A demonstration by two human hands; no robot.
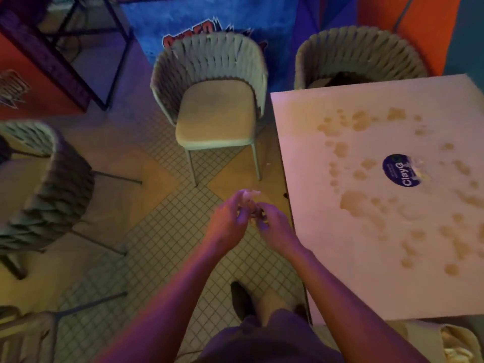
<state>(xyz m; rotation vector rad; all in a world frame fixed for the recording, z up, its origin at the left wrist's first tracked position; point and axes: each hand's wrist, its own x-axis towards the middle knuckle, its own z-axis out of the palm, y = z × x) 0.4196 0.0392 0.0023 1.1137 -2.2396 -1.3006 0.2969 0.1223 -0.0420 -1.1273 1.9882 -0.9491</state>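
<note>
Grip: the left hand point(230, 218) and the right hand point(273, 222) are meeting, fingers curling round a small pale crumpled wad point(248, 195); blur is hiding its material.
Wad: it is hanging above the cream checked tile floor point(162, 231), its tip poking over the left fingers.
Right side: a square white stain-spotted tabletop point(340, 244) is standing just beside the hands.
Beyond: a grey-green woven-back chair point(214, 119) is facing them.
</note>
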